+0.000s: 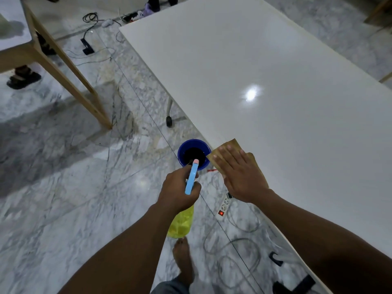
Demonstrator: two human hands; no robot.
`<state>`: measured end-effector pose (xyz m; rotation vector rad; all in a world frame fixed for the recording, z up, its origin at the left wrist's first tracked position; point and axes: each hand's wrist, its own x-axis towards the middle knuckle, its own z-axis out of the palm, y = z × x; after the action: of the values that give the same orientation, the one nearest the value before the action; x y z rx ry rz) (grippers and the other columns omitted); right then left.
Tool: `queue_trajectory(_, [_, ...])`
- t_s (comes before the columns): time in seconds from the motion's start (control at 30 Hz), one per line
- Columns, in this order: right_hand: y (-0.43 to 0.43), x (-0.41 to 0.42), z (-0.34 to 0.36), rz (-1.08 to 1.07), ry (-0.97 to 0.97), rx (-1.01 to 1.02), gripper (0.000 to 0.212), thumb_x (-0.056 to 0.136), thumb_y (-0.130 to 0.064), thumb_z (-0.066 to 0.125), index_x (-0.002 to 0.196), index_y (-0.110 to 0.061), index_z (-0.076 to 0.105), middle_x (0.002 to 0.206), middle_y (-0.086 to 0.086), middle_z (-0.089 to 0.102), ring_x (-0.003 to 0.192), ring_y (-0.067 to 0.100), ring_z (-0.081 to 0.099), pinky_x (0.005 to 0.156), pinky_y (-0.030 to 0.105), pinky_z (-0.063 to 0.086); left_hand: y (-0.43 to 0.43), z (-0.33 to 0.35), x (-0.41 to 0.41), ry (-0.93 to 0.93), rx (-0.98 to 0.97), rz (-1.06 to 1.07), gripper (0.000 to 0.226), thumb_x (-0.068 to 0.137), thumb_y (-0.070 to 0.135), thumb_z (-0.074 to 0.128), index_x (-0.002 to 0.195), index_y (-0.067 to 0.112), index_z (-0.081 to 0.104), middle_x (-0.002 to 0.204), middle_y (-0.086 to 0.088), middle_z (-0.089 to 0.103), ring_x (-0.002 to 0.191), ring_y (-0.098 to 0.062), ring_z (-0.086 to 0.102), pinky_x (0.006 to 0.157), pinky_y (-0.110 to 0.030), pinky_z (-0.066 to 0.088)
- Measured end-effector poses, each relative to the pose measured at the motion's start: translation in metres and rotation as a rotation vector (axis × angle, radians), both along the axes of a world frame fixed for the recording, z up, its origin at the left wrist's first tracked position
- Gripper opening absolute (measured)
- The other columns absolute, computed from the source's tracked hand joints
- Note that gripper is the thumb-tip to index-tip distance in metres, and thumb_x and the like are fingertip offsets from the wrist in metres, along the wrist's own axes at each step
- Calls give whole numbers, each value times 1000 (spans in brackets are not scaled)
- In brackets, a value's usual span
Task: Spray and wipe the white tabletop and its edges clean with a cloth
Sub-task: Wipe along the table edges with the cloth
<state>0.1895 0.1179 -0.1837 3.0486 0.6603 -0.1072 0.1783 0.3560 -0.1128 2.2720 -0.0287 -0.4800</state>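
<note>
Left grip (180,187) curled closed (seemingly tight), right grip (239,177) flat, fingers spread.

White tabletop (275,71), tan cloth (231,145), yellow spray bottle (182,223).

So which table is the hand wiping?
The big white table on the right. The right hand presses a tan cloth on its edge. The wooden-legged table at far left is untouched.

Dim, cool light is falling from overhead, glaring as one bright spot on the white tabletop (275,85) and shining softly off the marble floor (63,187). Edges are bending from wide-angle distortion; shadows are lying soft.
</note>
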Motion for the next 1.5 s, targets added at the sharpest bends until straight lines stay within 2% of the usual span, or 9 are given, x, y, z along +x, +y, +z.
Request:
queue_trajectory(0.1, [-16,-34,0,-10,14,4,70,93,-31,41,158,-22,18,167,6,9,154,26,3,121,51,18,-14,-2,-24,-14,25,-1,12,92,13,69,103,17,67,78,10,63,66,-13,60,58,-18,40])
queue_trajectory(0.2, [-43,-83,2,-14,24,-1,70,92,-32,40,158,-22,18,167,5,8,154,26,3,121,51,17,-46,1,-69,-37,38,-1,13,90,12,69,100,20,66,76,13,61,59,-7,54,57,-17,37])
queue_trajectory(0.37, [-88,-165,4,-11,50,23,70,91,-33,40,158,-22,21,167,5,10,154,27,5,121,51,19,-96,4,-148,-30,1,18,14,88,11,70,98,21,66,81,10,66,74,-22,72,73,-40,61])
queue_trajectory(0.7, [-174,-328,4,-21,57,31,70,91,-29,43,157,-22,22,167,6,10,154,26,5,120,52,20,-191,2,-297,-57,-24,23,11,87,11,69,96,18,67,83,-3,73,73,-32,74,75,-52,63])
queue_trajectory(0.87, [-205,-389,7,-28,82,26,71,89,-28,40,158,-21,22,167,7,10,154,27,6,120,53,21,-217,3,-340,-41,-12,-27,17,87,11,70,94,26,64,81,11,69,75,-26,76,77,-48,64])
queue_trajectory(1.0, [-222,-426,5,-58,102,30,78,87,-27,52,158,-21,19,167,6,9,154,28,5,120,53,22,-234,7,-364,-22,-5,-63,14,89,12,70,97,22,66,82,6,70,76,-26,75,79,-46,64])
queue_trajectory(1.2, [-245,-475,7,-72,129,15,86,83,-20,47,159,-24,8,168,2,2,154,25,-2,123,51,13,-245,7,-383,-25,20,-111,14,91,11,70,104,16,68,80,16,62,70,-9,65,70,-26,54])
queue_trajectory(1.3, [-253,-500,7,-114,151,14,90,74,-21,51,158,-21,20,167,4,12,154,27,9,121,51,17,-250,6,-391,-17,14,-162,13,92,12,71,102,17,67,79,16,62,70,-14,66,74,-34,59])
queue_trajectory(1.5, [-275,-564,5,-61,70,41,57,91,-18,45,148,-15,41,160,7,32,148,30,28,119,51,28,-259,11,-395,-13,-9,-221,13,90,10,70,102,13,68,82,0,69,77,-31,75,75,-47,64])
